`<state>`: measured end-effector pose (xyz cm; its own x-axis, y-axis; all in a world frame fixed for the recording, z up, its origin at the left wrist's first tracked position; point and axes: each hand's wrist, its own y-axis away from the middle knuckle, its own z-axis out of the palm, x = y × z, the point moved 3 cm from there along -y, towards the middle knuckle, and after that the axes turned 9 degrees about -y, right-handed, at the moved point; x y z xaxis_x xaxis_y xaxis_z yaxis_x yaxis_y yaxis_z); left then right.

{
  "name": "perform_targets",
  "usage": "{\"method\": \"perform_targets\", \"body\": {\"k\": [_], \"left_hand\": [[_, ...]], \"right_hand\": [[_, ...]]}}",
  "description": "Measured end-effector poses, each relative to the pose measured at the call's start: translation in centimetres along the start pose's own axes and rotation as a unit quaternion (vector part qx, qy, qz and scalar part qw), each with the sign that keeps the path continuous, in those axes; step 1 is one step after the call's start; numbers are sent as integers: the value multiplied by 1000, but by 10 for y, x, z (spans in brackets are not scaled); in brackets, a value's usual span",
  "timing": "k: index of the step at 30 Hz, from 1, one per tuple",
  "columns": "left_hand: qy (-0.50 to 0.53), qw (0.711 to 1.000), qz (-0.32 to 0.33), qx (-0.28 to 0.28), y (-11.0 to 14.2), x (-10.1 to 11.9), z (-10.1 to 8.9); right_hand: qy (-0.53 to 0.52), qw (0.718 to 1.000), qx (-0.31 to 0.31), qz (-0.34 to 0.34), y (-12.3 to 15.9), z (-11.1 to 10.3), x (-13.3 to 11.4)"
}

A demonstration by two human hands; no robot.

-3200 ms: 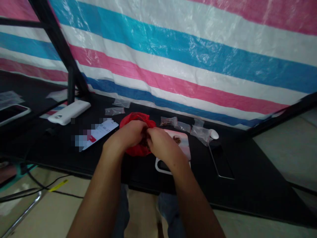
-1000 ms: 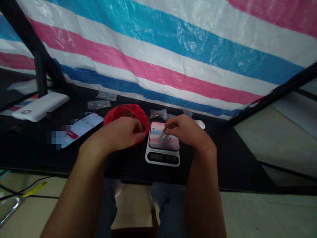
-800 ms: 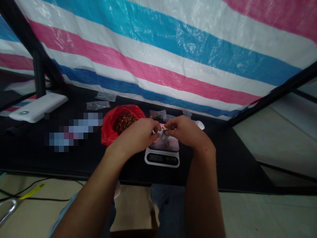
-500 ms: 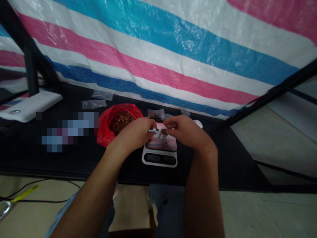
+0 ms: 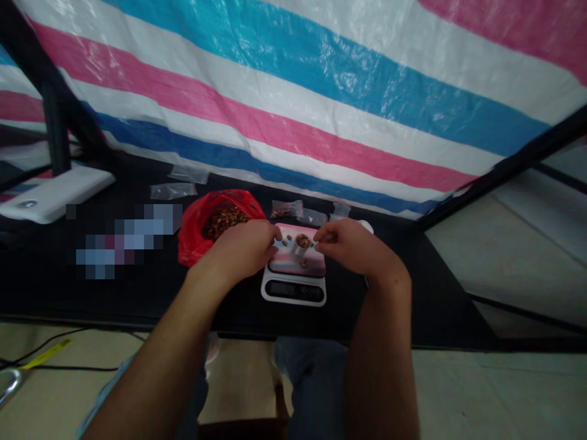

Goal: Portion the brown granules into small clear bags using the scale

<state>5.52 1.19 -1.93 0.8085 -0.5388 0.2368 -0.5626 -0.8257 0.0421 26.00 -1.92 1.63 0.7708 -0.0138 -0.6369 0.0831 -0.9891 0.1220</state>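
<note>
A small metal cup (image 5: 301,245) with brown pieces in it stands on the pink-and-white platform of a digital kitchen scale (image 5: 293,290). A few loose brown pieces lie around it on the platform. My left hand (image 5: 241,249) rests at the platform's left edge, fingers curled, a little apart from the cup. My right hand (image 5: 346,239) comes in from the right, its fingertips close beside the cup. Left of the scale, an open red plastic bag (image 5: 192,238) holds a heap of dried brown pieces (image 5: 224,223).
Small clear plastic bags (image 5: 287,209) lie behind the scale, with more (image 5: 173,191) further left. A white power bank (image 5: 52,198), a pixelated flat object (image 5: 123,241) and a white mouse (image 5: 368,227) share the black table. A striped tarpaulin (image 5: 293,104) hangs behind.
My left hand has left the bag and moved to the scale. Loose brown pieces now lie on the platform. The view has shifted slightly, and the bag's contents show more openly.
</note>
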Motion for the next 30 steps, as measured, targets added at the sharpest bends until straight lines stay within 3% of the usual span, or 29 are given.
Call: {"method": "perform_targets", "body": {"k": [5,10,16,19,23,30], "left_hand": [[-32,999,2,35,-14,14,8],[3,999,-12,51,-18,8,7],[95,985,64,132,-17,10,-7],[97,982,87,133,-17,20,-5],[82,984,96,126,-17,31,1],[91,985,56,135,-20,19,-3]], "right_hand": [[22,999,-24,18,-12,11,12],[16,999,-38,28,-14,12,16],[24,1000,-4,1,-18,12,18],[32,999,-22,11,-20,15,20],[15,1000,-1,6,-15,7,22],[-32,996,27,-73,-2,-4,7]]}}
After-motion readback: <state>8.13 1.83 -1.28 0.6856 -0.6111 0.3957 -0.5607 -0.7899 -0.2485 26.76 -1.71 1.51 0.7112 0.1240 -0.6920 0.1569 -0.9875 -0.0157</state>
